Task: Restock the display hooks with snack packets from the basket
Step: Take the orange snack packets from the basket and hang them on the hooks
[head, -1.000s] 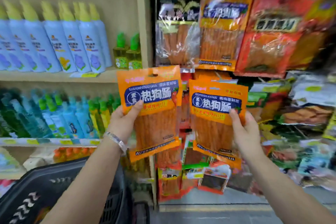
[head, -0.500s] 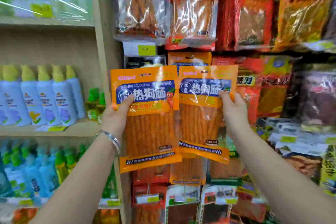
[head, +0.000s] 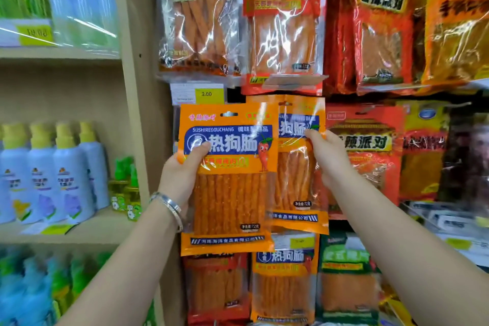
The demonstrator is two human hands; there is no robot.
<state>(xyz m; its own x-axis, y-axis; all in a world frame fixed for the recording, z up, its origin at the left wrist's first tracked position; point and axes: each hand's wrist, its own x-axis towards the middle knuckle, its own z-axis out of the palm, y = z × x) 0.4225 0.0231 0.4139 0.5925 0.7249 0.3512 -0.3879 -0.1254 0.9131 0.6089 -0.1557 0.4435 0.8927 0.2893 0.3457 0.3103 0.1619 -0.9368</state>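
- Two bare hands each hold a snack packet up against a wall of hanging snacks. The landmark is a small yellow price tag marked 2.00 [head: 206,93].
- The left hand [head: 182,174] grips a flat orange plastic packet of reddish sticks with a blue label band [head: 227,188], thumb on the front and fingers behind. The packet is upright, just below the price tag.
- The right hand [head: 328,159] pinches a second, matching orange packet [head: 296,180] by its right edge. It is below and to the right of the price tag, and its left part is tucked behind the first packet.
- No bare hook shows near the price tag, and the basket is out of view.
- Risk: the first packet's small hang slot [head: 229,114], just below the price tag, looks narrow. It could miss a hook the person cannot see well, and the top strip could crumple or tear.
- Risk: each packet is held at one edge only, and the plastic looks glossy, so one could slip and fall during the reach.
- Risk: because the two packets overlap, moving one could drag the other or knock the hung packets around them.
- Count: two hands, two held orange packets, and one more of the same design hanging [head: 284,286] well below the price tag.
- Count: one silver bracelet [head: 169,206] on the left wrist.
- Count: four pale blue bottles with yellow caps [head: 66,174] and two small green-topped bottles [head: 124,188], all on a shelf to the left of and below the price tag.
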